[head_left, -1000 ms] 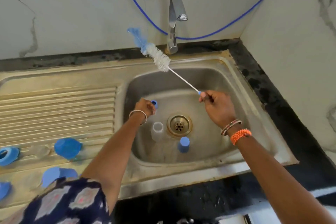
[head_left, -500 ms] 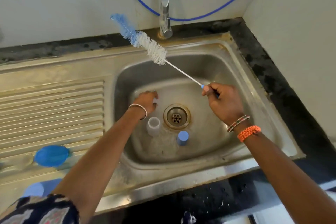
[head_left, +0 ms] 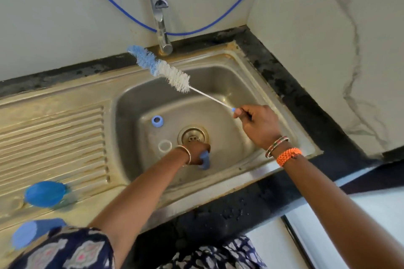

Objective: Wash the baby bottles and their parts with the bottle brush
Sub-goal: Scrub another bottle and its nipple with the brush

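My left hand (head_left: 197, 152), low in the centre of the frame, closes its fingers round a small blue plastic bottle part (head_left: 205, 160) on the floor of the stainless steel sink basin (head_left: 229, 85), just below the brass-coloured drain strainer (head_left: 192, 135). My right hand (head_left: 259, 126), right of centre, pinches the end of the thin white wire handle of the long bottle brush (head_left: 161, 67), whose white and blue bristles point to the upper left, clear of the water tap (head_left: 159, 10).

Risks, as I judge them: the blue part looks wet and small, so a loose grip could drop it onto the strainer; the brush, held only at its far end, may swing and strike the tap or flick water. The clear plastic ring (head_left: 164, 146) and the blue collar ring (head_left: 157, 120), both loose in the basin at centre left, could be knocked about.

Surface and room: a ribbed steel draining board (head_left: 54, 137) at left carries a round blue cap (head_left: 44, 193) and a blue cylinder-shaped piece (head_left: 32, 232), lower left. Black stone counter (head_left: 306, 102), white marbled wall (head_left: 328, 28), and a blue hose (head_left: 218, 20) behind the tap.
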The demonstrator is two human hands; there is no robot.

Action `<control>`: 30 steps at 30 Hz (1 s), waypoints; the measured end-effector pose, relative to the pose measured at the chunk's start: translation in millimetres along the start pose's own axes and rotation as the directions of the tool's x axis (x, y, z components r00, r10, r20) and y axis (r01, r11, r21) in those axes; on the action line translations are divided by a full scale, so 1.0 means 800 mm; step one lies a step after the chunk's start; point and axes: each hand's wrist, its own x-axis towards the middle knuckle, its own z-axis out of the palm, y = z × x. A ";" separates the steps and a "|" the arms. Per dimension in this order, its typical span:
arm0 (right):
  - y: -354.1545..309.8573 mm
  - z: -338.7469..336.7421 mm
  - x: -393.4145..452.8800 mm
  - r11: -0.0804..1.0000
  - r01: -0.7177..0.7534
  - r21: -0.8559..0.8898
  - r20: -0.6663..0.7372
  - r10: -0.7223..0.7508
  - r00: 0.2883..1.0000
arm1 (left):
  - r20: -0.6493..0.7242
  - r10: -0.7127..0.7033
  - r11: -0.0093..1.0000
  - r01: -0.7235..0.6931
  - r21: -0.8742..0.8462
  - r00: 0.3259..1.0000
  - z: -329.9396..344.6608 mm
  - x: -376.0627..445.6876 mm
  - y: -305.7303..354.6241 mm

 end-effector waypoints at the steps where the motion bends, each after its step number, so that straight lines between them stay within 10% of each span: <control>1: 0.003 -0.003 0.001 0.999 0.026 -0.031 -0.009 -0.026 1.000 | -0.057 -0.030 0.995 0.024 -0.099 0.998 -0.005 -0.002 0.002; 3: 0.007 -0.009 0.006 0.995 0.073 -0.070 -0.057 -0.077 0.995 | -0.184 -0.115 0.877 0.012 -0.481 0.976 -0.026 -0.011 0.005; 5: 0.002 -0.014 0.007 0.985 0.131 -0.111 -0.109 -0.143 0.984 | -0.207 -0.324 0.401 -0.064 -0.914 0.923 -0.056 -0.033 0.011; 7: -0.005 -0.015 0.007 0.978 0.154 -0.142 -0.203 -0.181 0.962 | -0.175 -0.415 -0.057 -0.218 -0.974 0.893 -0.087 -0.052 0.006; 10: -0.022 -0.017 0.002 0.978 0.188 -0.096 -0.322 -0.209 0.923 | -0.256 -0.556 -0.353 -0.503 -0.789 0.791 -0.136 -0.100 -0.008; 20: -0.041 -0.032 -0.008 0.964 0.264 0.011 -0.499 -0.224 0.837 | -0.349 -0.805 -0.220 -0.787 -0.576 0.480 -0.242 -0.234 -0.049; 26: -0.038 -0.033 -0.006 0.942 0.330 -0.066 -0.510 -0.316 0.800 | -0.290 -0.851 -0.152 -0.734 -0.662 0.438 -0.251 -0.261 -0.062; 30: -0.031 -0.036 0.000 0.916 0.324 -0.237 -0.572 -0.401 0.716 | -0.357 -0.861 0.129 -0.525 -0.842 0.362 -0.253 -0.260 -0.075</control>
